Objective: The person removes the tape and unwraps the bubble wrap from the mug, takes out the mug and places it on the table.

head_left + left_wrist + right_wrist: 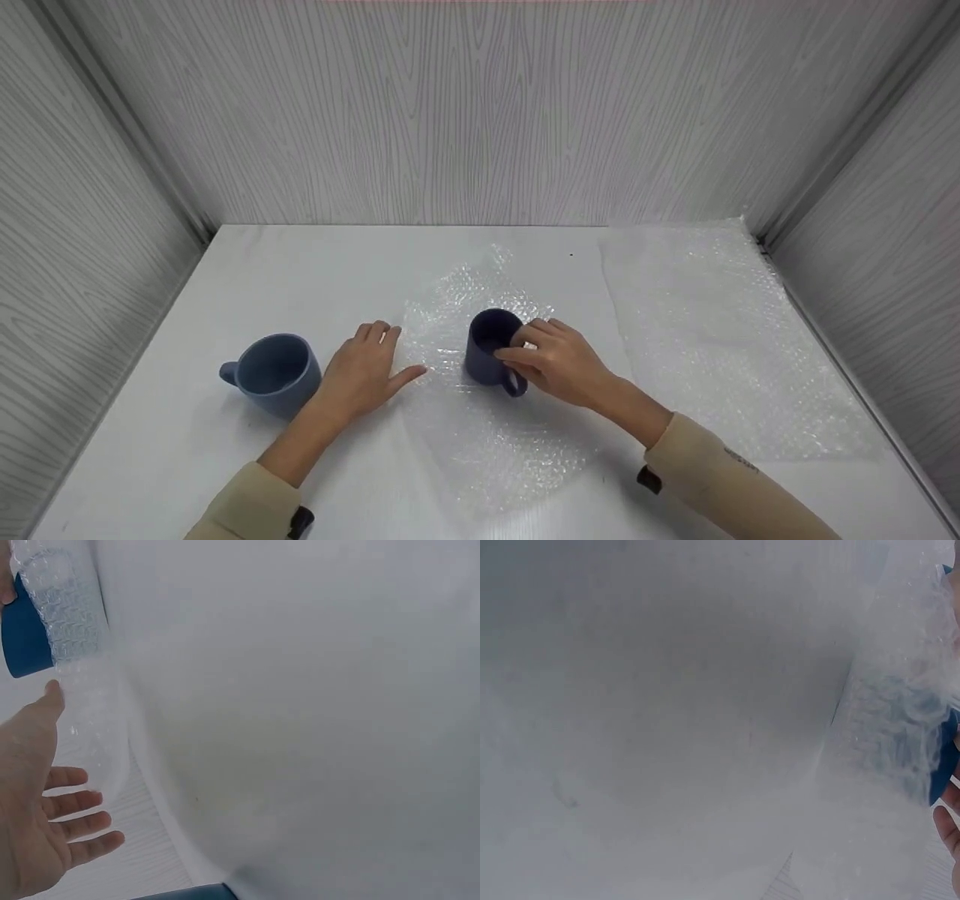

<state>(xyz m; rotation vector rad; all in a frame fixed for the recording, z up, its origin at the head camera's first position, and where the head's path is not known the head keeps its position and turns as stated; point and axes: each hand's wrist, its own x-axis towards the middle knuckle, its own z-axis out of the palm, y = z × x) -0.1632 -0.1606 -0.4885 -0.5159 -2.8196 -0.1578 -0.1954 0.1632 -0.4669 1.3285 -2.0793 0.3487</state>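
Note:
Near the middle of the white table, a small dark blue mug (484,364) stands upright on a sheet of bubble wrap (525,457). My right hand (562,364) pinches the mug's rim on the right, above its handle. Palm down, my left hand (360,375) lies by the left edge of that sheet, its fingers extended and the thumb pointing toward the mug. A larger, lighter blue mug (281,397) stands just left of my left hand, handle facing left. In the left wrist view the left hand (37,795) holds nothing. The right wrist view shows only fingertips at its edge.
A second, larger bubble wrap sheet (727,360) lies flat along the right side of the table (330,277). Wood-grain panels rise at the back (480,112), the left (67,262) and the right (892,262).

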